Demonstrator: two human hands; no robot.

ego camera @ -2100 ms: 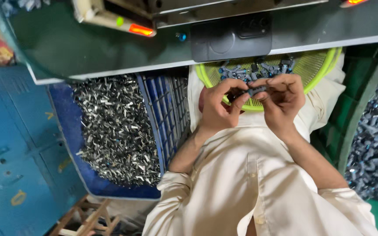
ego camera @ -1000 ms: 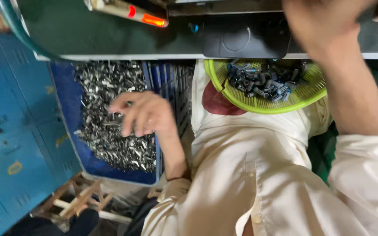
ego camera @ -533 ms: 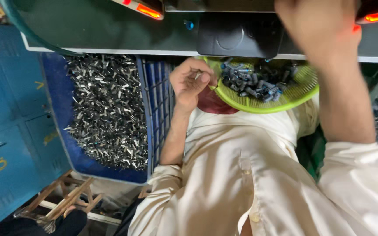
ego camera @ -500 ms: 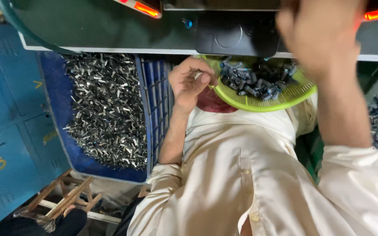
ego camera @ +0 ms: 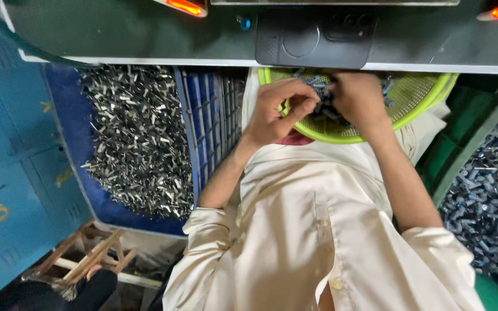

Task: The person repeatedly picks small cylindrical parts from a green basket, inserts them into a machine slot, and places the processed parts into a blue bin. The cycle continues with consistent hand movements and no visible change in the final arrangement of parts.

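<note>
1. With both hands at the yellow-green basket, upper centre, your left hand pinches a small part close in.
2. Your right hand digs among the dark clips; its grip is hidden, I cannot tell.

A round yellow-green mesh basket sits at upper centre-right of the frame, holding a heap of small dark metal parts.
</note>
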